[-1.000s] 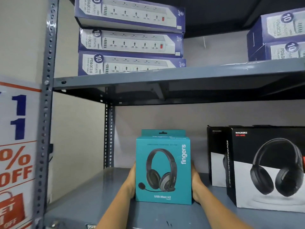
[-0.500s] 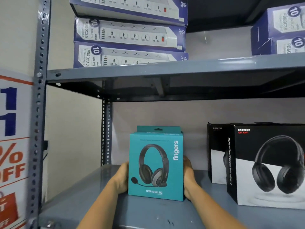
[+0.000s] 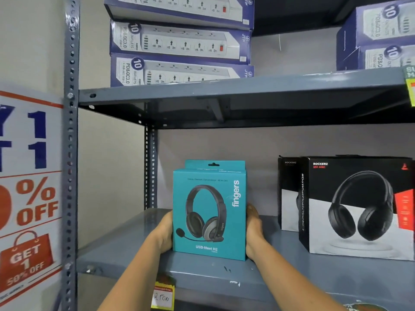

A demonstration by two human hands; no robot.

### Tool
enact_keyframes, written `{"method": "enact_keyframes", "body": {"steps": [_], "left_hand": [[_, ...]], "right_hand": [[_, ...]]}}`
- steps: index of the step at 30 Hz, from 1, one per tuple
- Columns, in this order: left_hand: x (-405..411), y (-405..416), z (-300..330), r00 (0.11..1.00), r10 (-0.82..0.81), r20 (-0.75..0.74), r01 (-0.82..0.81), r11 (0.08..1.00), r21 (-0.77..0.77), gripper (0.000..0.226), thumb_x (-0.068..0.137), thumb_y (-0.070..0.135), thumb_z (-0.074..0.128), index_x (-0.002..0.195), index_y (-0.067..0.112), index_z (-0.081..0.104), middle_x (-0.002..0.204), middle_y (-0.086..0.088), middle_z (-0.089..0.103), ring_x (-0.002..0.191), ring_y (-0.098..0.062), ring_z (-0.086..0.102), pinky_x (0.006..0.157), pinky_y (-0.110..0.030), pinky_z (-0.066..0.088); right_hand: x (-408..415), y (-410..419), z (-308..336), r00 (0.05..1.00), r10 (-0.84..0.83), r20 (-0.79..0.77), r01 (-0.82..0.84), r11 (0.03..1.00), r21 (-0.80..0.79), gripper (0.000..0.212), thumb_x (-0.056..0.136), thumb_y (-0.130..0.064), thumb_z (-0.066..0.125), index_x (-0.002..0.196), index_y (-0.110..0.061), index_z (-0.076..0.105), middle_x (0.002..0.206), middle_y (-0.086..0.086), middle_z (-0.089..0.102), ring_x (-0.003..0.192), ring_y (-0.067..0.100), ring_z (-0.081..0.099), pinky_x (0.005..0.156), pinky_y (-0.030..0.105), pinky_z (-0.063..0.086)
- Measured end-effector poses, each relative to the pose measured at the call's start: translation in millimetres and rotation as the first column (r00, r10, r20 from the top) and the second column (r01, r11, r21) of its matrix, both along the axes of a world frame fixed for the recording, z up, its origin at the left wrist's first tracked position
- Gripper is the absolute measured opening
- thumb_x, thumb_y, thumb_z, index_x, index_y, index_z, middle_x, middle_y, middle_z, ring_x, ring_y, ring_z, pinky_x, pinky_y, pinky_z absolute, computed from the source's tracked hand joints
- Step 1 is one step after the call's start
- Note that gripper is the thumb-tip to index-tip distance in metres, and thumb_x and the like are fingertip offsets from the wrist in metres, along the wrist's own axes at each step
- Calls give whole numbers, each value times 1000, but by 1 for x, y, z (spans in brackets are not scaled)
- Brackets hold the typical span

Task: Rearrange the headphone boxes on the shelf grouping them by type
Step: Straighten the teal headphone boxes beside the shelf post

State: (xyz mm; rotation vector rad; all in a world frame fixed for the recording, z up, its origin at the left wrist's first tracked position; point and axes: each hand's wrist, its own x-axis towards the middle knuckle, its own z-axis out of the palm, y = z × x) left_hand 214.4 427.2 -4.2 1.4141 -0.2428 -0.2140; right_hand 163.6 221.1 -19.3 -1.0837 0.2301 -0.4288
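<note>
A teal headset box (image 3: pixel 208 214) labelled "fingers USB-Meet H2" stands upright on the grey metal shelf (image 3: pixel 125 250). My left hand (image 3: pixel 165 232) presses its left side and my right hand (image 3: pixel 253 230) its right side, so both grip it. A second teal box (image 3: pixel 215 164) shows just behind it, mostly hidden. To the right stand two black and white Rockerz headphone boxes, the front one (image 3: pixel 357 207) large and the other (image 3: pixel 288 194) behind it.
The shelf above (image 3: pixel 224 90) carries stacked blue power strip boxes (image 3: pixel 179 41), with more (image 3: pixel 377 37) at the right. A grey upright post (image 3: pixel 70 153) and a sale poster (image 3: pixel 29 187) stand at the left. A yellow price tag (image 3: pixel 162 297) hangs on the shelf's front edge.
The teal box has moved back and slightly left on the shelf, held in both hands, closer to the second teal box behind it. The view has shifted a little.
</note>
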Motion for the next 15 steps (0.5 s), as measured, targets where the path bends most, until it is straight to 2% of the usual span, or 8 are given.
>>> {"method": "enact_keyframes", "body": {"steps": [3,5,6,8,9,10,12,15], "left_hand": [[-3,-3,-1,1000,25,9,-24,999,-49,42,97,40,47,69,13,64,62,-8,75,55,-23,72,48,-27,56],[-8,-7,-1,997,75,8,-74,991,-115,44,97,42,44,70,15,64,61,-6,75,52,-21,72,49,-28,56],[-11,-8,0,992,122,17,-118,980,-162,43,97,44,42,74,17,67,66,-6,77,57,-21,74,55,-31,58],[-16,-10,5,953,287,100,-245,919,-308,40,96,48,40,104,22,70,106,-7,77,97,-23,72,91,-43,55],[-22,-11,9,905,386,176,-295,871,-391,43,96,47,39,125,26,63,130,-4,66,121,-22,61,108,-46,43],[-33,-12,15,832,479,279,-328,832,-447,47,97,46,36,138,29,51,146,2,52,136,-17,46,116,-46,32],[-62,-26,30,666,575,475,-321,796,-513,55,96,42,31,148,27,36,157,12,34,144,-4,29,122,-37,21],[-112,-75,54,519,527,673,-221,843,-490,53,97,35,28,150,24,28,158,14,26,144,7,21,117,-12,17]], "right_hand": [[-4,-2,5,1000,-16,-23,16,1000,-1,46,90,-53,45,97,-12,63,87,15,72,62,28,67,57,30,50],[-11,-2,10,988,-152,-23,150,986,-66,33,95,-47,41,101,-20,60,88,11,71,65,25,68,55,27,49],[-16,-2,14,968,-250,1,248,960,-126,27,98,-42,38,106,-25,58,92,6,68,67,19,66,54,25,47],[-27,-2,22,908,-399,125,419,869,-263,31,101,-34,34,120,-25,58,108,0,62,79,9,60,64,23,47],[-34,-3,27,878,-429,215,478,822,-310,35,102,-31,34,126,-23,57,121,0,61,92,9,58,77,24,45],[-41,-4,32,848,-438,298,523,780,-344,37,102,-29,34,131,-22,56,131,-1,59,107,10,56,88,24,41],[-59,-5,46,798,-439,413,587,721,-368,39,102,-27,33,133,-20,56,137,-3,57,124,13,50,96,22,34],[-88,-16,67,744,-420,520,632,695,-343,39,102,-24,33,132,-19,58,135,-4,59,125,8,50,101,19,34]]}}
